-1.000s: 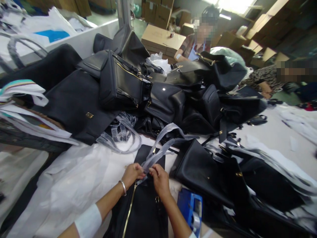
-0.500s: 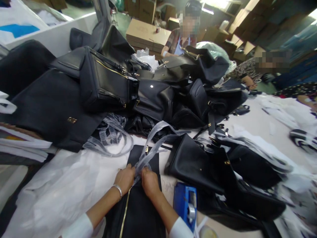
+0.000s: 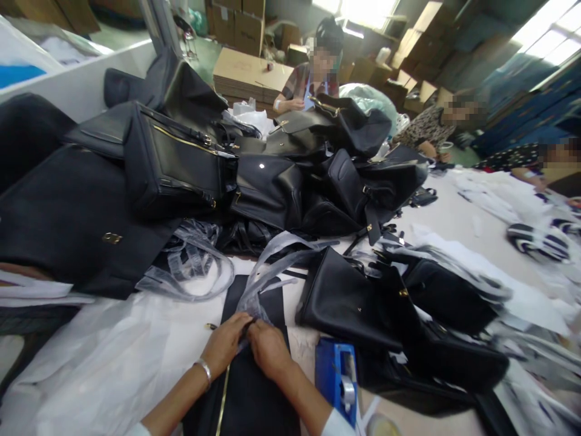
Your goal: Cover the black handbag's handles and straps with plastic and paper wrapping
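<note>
A black bag (image 3: 254,393) with a gold zipper lies in front of me. Both my hands are on its upper part, close together. My left hand (image 3: 227,340), with a bracelet at the wrist, has its fingers curled at the base of a strap wrapped in clear plastic (image 3: 254,284). Beside it my right hand (image 3: 271,349) is closed on the same wrapped strap, fingertips almost touching the left ones. The strap loops up and away from me, its far end near a neighbouring black bag (image 3: 349,303). What lies right under the fingertips is hidden.
A blue tape dispenser (image 3: 333,375) stands right of the bag. Black bags (image 3: 267,188) are heaped across the far side. White wrapping sheets (image 3: 113,363) spread at left, and more wrapped straps (image 3: 190,260) lie beyond them. Several people sit farther back.
My hands have come closer together, fingertips nearly meeting at the strap's base. The camera view has shifted, and the wrapped strap now bends lower.
</note>
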Available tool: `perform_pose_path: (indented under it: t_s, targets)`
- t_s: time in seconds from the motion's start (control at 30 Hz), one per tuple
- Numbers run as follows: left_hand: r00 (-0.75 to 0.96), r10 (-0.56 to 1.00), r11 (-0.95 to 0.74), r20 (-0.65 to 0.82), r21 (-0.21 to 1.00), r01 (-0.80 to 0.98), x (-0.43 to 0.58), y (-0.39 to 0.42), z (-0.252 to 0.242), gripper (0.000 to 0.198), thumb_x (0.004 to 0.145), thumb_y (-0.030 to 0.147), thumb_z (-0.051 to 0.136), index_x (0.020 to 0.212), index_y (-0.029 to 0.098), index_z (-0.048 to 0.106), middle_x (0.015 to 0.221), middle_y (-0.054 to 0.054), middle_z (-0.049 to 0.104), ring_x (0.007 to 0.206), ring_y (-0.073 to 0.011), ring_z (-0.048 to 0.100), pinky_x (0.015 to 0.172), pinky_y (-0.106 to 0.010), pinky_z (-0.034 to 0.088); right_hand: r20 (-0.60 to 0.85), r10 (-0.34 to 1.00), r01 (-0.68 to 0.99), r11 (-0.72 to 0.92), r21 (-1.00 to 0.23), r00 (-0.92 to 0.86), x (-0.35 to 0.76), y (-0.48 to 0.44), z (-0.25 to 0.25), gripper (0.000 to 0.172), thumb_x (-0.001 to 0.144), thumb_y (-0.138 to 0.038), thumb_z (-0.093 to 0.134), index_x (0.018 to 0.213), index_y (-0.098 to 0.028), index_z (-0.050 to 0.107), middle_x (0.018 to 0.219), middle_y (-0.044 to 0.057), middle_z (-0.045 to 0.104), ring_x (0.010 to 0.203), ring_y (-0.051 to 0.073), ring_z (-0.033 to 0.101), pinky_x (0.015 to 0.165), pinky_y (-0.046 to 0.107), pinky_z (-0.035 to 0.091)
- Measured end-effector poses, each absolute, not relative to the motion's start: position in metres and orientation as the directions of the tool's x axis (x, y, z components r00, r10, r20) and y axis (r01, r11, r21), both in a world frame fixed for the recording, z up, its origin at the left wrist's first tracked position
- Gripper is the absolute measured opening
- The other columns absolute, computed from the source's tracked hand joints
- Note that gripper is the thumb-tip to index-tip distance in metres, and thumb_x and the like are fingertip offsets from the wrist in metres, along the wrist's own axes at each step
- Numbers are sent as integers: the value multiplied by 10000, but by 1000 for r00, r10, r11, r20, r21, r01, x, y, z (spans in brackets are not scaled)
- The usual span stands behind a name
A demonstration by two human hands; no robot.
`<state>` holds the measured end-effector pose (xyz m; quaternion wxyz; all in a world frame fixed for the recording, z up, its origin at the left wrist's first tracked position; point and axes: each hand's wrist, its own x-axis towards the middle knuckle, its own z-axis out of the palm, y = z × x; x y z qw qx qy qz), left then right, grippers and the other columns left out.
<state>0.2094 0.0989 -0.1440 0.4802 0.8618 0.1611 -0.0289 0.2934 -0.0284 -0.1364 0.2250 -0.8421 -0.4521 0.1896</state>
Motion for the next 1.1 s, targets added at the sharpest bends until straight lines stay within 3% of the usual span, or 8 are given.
perform_pose_path:
  t_s: [0.13, 0.2, 0.3, 0.37, 0.53, 0.67, 0.83, 1.1]
  targets:
    - [847, 417, -226, -331, 864, 449, 211, 103, -158, 286, 840, 171, 447, 1044, 200, 645, 1170, -82, 646, 1039, -218, 624, 1006, -378, 457, -142, 707, 531, -633, -563, 693, 309, -41, -131, 193, 877, -121, 457, 1000, -198, 584, 957, 68, 628, 838, 198, 613, 739, 277, 458]
    - [765, 493, -90, -415, 850, 519, 216, 101, -159, 237, 861, 234, 453, 1023, 186, 618, 1029, -90, 693, 701, -177, 678, 746, -332, 565, -157, 678, 484, -649, -586, 718, 313, -41, -135, 175, 846, -153, 531, 1007, -197, 583, 932, 65, 633, 818, 208, 616, 724, 281, 451]
    - [656, 565, 53, -501, 815, 577, 229, 93, -161, 214, 874, 292, 435, 1017, 165, 532, 833, -64, 705, 370, -109, 550, 383, -229, 451, -158, 669, 449, -636, -628, 726, 315, -40, -145, 139, 836, -164, 544, 958, -207, 595, 864, 38, 641, 781, 193, 620, 699, 262, 440]
    - [586, 605, 159, -539, 803, 575, 238, 86, -165, 241, 871, 326, 445, 1036, 154, 481, 726, -40, 682, 348, -114, 547, 325, -200, 388, -155, 657, 413, -621, -666, 738, 316, -43, -149, 106, 854, -172, 511, 907, -211, 594, 811, 12, 637, 738, 170, 616, 666, 240, 435]
    - [485, 682, 302, -548, 814, 496, 248, 67, -169, 381, 845, 334, 479, 1159, 138, 390, 643, -3, 639, 450, -147, 618, 392, -217, 464, -134, 643, 356, -572, -739, 754, 319, -55, -149, 170, 890, -176, 415, 888, -205, 582, 789, 1, 634, 729, 159, 614, 661, 232, 456]
    - [536, 676, 246, -506, 841, 482, 248, 63, -164, 359, 793, 349, 539, 1089, 166, 449, 577, 28, 614, 456, -156, 608, 414, -228, 473, -72, 629, 371, -543, -753, 774, 313, -56, -143, 221, 904, -166, 386, 1026, -200, 567, 967, 62, 611, 904, 192, 595, 806, 292, 461]
    - [654, 655, 14, -377, 872, 489, 247, 67, -158, 263, 832, 338, 479, 1059, 208, 451, 777, 4, 637, 617, -154, 642, 570, -256, 503, -67, 642, 385, -537, -751, 764, 309, -50, -141, 202, 910, -161, 404, 999, -203, 580, 949, 62, 593, 880, 193, 593, 809, 304, 480]
    - [773, 499, -322, -391, 745, 585, 238, 66, -164, 379, 805, 130, 463, 1182, 159, 439, 823, -67, 665, 808, -231, 655, 731, -313, 457, -89, 649, 395, -559, -729, 755, 314, -53, -143, 286, 874, -102, 435, 1100, -197, 583, 991, 77, 622, 914, 205, 616, 827, 312, 497]
